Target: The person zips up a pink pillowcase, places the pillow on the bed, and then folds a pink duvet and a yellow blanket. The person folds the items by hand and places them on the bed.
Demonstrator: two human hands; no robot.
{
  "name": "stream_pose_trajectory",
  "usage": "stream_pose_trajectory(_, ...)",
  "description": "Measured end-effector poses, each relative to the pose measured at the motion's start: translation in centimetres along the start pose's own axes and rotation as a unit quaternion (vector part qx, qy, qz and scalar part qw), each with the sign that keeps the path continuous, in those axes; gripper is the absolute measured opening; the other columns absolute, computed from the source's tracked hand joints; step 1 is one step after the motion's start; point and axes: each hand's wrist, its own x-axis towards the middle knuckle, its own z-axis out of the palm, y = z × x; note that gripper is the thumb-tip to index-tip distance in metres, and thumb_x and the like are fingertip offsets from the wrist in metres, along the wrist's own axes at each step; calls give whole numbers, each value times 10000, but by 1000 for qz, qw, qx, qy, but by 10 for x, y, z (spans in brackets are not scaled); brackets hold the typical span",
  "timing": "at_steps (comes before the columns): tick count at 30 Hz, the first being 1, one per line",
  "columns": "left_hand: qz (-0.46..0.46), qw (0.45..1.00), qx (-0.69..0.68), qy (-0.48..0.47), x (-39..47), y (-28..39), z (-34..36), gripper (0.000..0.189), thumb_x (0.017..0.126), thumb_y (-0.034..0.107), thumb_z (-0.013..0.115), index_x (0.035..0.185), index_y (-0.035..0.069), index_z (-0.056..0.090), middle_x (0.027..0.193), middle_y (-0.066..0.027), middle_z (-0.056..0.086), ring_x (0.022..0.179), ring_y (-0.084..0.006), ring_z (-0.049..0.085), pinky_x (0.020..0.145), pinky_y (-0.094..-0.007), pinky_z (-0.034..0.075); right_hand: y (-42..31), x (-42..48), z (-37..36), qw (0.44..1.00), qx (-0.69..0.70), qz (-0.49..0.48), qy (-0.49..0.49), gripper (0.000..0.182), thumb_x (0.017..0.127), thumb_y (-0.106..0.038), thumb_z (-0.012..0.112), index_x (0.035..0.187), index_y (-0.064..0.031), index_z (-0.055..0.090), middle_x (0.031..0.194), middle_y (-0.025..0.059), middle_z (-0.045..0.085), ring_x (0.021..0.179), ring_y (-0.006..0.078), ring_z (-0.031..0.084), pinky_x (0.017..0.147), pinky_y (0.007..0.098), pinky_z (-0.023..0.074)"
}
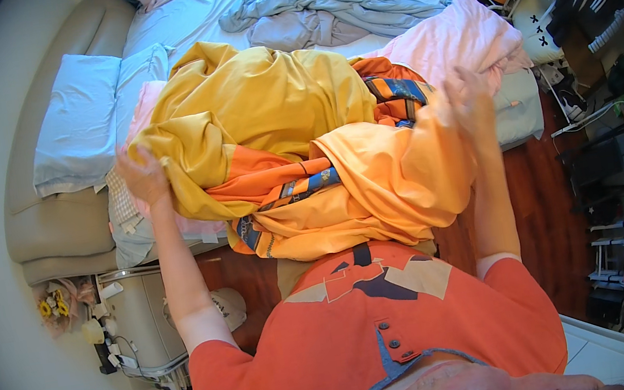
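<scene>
A large, bunched bed cover [285, 91] lies over the near side of the bed and hangs in front of my body. One face is mustard yellow; the other is orange, with blue patterned bands. At its left edge, my left hand [143, 174] grips the yellow cloth. My right hand [468, 95] is blurred by motion at the right end, where light orange cloth is drawn up to it. Folds hide some fingertips of both hands. Pink bedding [458, 43] shows from under the cover, close beyond my right hand.
Light blue pillows [77, 120] lie left against a beige padded headboard [53, 225]. A crumpled grey-blue sheet [333, 6] is on the far mattress. A beige bedside cabinet [147, 320] stands lower left, with a cap [229, 308] beside it. Racks with clothes [584, 1] line the right.
</scene>
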Motion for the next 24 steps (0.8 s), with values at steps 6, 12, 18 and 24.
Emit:
stream_pose_trajectory(6, 238, 943, -181, -146, -7, 138, 4, 451, 819, 179, 629, 1239, 50, 527, 1269, -180, 514, 1171, -340, 487, 931, -445, 421, -22, -14, 143, 937, 9, 124, -327, 390, 890, -376, 587, 822, 0, 665, 809, 195, 665, 738, 351, 639, 681, 416, 491)
stream_pose_trajectory(12, 391, 792, -194, -427, -74, 217, 37, 572, 808, 165, 624, 1347, 112, 442, 1370, -172, 437, 1010, -311, 601, 842, -421, 499, -11, -53, 189, 916, 86, 86, -383, 354, 877, -341, 579, 802, -6, 665, 817, 210, 655, 734, 360, 639, 654, 468, 471)
stream_pose_trajectory(18, 316, 780, -46, -538, -105, 205, 84, 698, 813, 136, 572, 1445, 135, 274, 1246, -218, 527, 921, -347, 637, 762, -450, 517, -35, -13, 43, 785, 549, 268, -99, 306, 955, -212, 546, 1164, 9, 571, 1095, 75, 627, 984, 165, 599, 866, 281, 487)
stream_pose_trajectory(24, 297, 794, -66, -527, -81, 207, 77, 188, 852, 182, 524, 903, 56, 652, 906, -201, 659, 845, -359, 661, 709, -449, 538, -13, 7, -23, 520, 804, 284, -42, 522, 997, -376, 404, 1326, 29, 429, 1335, 184, 496, 1204, 288, 511, 1022, 409, 424)
